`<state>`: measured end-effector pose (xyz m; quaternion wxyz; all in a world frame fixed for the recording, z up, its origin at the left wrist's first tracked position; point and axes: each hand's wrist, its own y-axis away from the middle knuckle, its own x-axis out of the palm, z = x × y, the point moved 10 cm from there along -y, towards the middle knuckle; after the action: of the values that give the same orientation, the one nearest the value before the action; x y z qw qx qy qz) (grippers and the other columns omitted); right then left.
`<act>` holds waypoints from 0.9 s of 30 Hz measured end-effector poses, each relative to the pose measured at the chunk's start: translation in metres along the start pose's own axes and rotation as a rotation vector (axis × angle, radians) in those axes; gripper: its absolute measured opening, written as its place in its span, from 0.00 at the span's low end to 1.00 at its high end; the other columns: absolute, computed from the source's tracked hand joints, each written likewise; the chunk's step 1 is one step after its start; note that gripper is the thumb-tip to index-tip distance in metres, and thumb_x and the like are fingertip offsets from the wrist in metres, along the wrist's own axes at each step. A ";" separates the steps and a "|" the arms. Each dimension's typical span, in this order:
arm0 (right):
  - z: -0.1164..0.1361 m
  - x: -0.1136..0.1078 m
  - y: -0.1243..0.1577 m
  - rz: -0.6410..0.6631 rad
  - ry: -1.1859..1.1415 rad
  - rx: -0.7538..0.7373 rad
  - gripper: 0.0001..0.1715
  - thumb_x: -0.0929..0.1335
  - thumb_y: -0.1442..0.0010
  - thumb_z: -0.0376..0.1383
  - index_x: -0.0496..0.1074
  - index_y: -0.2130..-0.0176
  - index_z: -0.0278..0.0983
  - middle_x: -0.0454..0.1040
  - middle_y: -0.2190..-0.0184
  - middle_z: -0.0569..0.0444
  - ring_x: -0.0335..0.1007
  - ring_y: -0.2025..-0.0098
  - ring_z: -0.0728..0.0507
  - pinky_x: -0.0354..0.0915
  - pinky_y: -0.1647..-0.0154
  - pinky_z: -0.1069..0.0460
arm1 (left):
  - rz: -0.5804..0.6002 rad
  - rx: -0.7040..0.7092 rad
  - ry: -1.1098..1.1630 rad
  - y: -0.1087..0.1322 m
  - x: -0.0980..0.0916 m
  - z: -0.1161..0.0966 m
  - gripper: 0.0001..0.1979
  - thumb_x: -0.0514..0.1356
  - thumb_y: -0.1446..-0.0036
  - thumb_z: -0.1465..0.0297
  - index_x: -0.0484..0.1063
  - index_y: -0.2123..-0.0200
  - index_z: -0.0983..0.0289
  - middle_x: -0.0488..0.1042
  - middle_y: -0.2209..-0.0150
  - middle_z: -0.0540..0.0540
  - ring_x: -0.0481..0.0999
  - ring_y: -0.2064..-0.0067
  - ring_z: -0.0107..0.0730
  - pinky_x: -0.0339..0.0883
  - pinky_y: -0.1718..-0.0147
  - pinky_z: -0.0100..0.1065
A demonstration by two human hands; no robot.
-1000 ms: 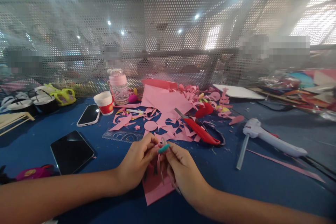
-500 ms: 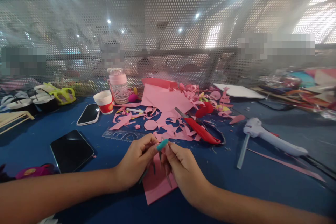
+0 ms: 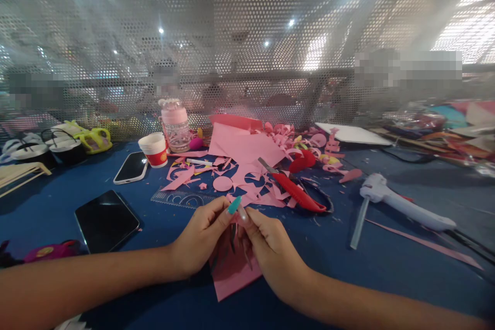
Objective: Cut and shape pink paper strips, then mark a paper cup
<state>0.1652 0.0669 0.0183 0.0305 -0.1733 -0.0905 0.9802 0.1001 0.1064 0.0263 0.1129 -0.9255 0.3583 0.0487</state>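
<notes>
My left hand [image 3: 203, 234] and my right hand [image 3: 273, 250] meet at the middle front, thumbs and fingertips pinched close together. A long teal nail [image 3: 234, 205] shows at my left thumb, and a pale long nail at my right thumb. Whatever lies between the fingertips is too small or hidden to make out. Below the hands lies a pink paper sheet [image 3: 232, 284], partly covered by them. Just beyond are a clear plastic ruler [image 3: 181, 199], pink paper scraps [image 3: 251, 170] and red-handled scissors [image 3: 294, 193].
To the left lie a black tablet-like device [image 3: 106, 221] and a phone [image 3: 130, 167], near paper cups [image 3: 153, 149] and a pink-lidded bottle [image 3: 175, 124]. A glue gun [image 3: 406, 206] with a glue stick rests at right. Behind stands a perforated metal screen [image 3: 251, 36].
My left thumb has tilted, so its teal nail now points more upward and sits slightly left. The hands stay together in the same place; things on the table have not moved.
</notes>
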 end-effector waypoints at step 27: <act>-0.003 0.003 -0.005 0.033 -0.160 0.080 0.22 0.57 0.39 0.48 0.59 0.76 0.37 0.58 0.86 0.62 0.50 0.86 0.54 0.48 0.87 0.58 | -0.007 0.005 0.110 0.002 -0.002 -0.001 0.16 0.49 0.42 0.56 0.64 0.71 0.63 0.69 0.76 0.49 0.68 0.72 0.27 0.64 0.72 0.27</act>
<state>0.1638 0.0722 0.0154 0.0136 -0.0946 -0.0507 0.9941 0.0974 0.1061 0.0277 0.0954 -0.9278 0.3607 -0.0033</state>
